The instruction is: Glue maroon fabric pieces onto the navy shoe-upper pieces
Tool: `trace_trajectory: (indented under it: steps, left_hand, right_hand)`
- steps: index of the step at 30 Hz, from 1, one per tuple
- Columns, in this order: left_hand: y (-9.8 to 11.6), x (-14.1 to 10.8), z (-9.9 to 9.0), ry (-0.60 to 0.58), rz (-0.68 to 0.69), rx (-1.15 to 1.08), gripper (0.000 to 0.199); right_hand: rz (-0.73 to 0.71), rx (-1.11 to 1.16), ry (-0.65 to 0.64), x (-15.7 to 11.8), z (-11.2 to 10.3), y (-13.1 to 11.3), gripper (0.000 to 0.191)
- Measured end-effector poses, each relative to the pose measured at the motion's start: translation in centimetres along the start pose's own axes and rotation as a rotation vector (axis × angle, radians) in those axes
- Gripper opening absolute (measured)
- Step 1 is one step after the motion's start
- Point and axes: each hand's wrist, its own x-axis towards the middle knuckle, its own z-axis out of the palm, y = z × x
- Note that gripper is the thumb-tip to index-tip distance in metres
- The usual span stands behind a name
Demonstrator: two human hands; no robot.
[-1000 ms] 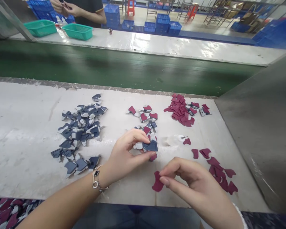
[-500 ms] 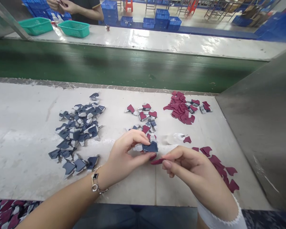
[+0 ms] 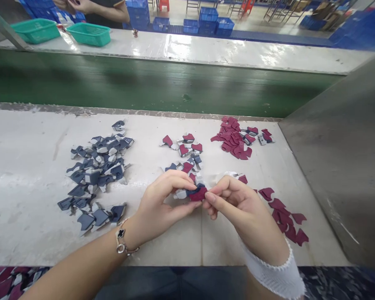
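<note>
My left hand (image 3: pixel 162 198) pinches a blue and grey part (image 3: pixel 181 193) between thumb and fingers. A dark red piece (image 3: pixel 197 194) lies against the face of that part, its right end between the thumb and finger of my right hand (image 3: pixel 237 204). Just beyond my hands is a group of parts with red pieces on them (image 3: pixel 187 167). Left of my left hand spreads a large pile of blue and grey parts (image 3: pixel 103 160). Loose red pieces (image 3: pixel 281 212) lie right of my right hand, and a denser red pile (image 3: pixel 233 139) sits farther back.
Behind the white table (image 3: pixel 28 175) runs a green belt (image 3: pixel 128 87). A metal panel (image 3: pixel 340 158) rises on the right. Two green baskets (image 3: pixel 92 35) stand on the far ledge, near another person's arms (image 3: pixel 109 12). Mixed parts (image 3: pixel 9 283) show at the lower left.
My right hand has moved left and slightly up, bringing the red piece from beside the blue and grey part onto its face. The whole view has shifted a little.
</note>
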Motion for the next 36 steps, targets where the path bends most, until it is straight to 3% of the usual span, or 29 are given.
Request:
trace_trajectory:
  steps: [17,26,36]
  left_hand:
    - [-0.31,-0.17,-0.11,0.004,0.022,-0.011,0.030]
    - [-0.01,-0.07,-0.19,-0.008,0.034,-0.020,0.029]
    - [-0.03,-0.23,-0.21,-0.002,0.028,-0.007,0.029]
  right_hand:
    - [0.021,-0.013,-0.023,0.14,0.18,-0.10,0.020]
    - [-0.040,-0.066,-0.042,0.29,0.56,0.06,0.018]
    - [-0.051,-0.152,0.000,0.14,0.83,0.10,0.022]
